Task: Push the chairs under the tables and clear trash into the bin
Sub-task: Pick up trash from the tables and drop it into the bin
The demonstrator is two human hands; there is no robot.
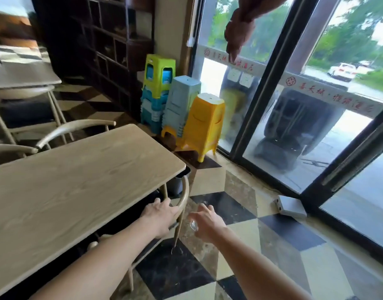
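A light wooden table (73,180) fills the left half of the head view. A chair with a curved pale backrest (184,195) sits tucked under its right side, only the backrest and legs showing. My left hand (162,215) lies on top of that backrest, fingers wrapped over the rail. My right hand (205,221) hovers just right of the chair, off it, curled around a small clear shiny thing (193,225) that is too blurred to name. A dark bin (181,180) stands under the table's far right corner, mostly hidden.
Two more curved chair backs (62,131) stand on the table's far side, with another table (21,74) behind. Stacked plastic stools (204,124) in green, blue and yellow stand by the glass doors (272,100). A metal door fitting (291,205) lies on the checkered floor.
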